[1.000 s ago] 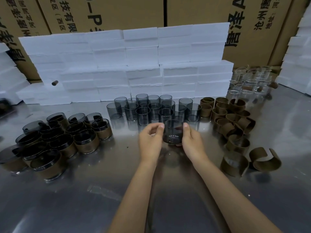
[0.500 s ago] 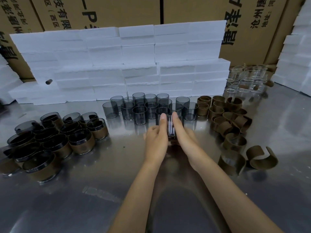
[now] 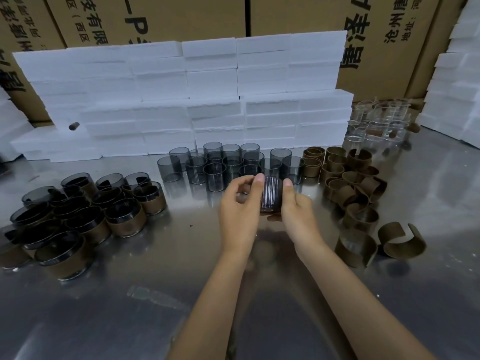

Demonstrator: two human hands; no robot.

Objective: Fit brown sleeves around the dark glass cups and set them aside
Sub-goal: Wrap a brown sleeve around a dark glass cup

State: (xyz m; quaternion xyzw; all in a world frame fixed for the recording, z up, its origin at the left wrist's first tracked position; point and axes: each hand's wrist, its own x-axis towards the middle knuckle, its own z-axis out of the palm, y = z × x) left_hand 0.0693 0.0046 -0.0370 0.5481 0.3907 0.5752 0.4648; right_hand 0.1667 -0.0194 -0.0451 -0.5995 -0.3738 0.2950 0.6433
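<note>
Both hands on it: left hand (image 3: 240, 203) and right hand (image 3: 296, 206) pinch a bare cup (image 3: 271, 194) above the desk (image 3: 181, 255) centre. Smooth glass, fingertip hold; it could slip and chip.

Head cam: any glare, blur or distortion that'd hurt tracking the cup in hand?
Head view: bright streak reflections on the held dark glass cup hide its surface; the left hand and right hand look slightly soft; the steel table shows hazy glare patches and mirrored cups; wide-angle bending bows the foam blocks and cardboard boxes near the edges.
</note>
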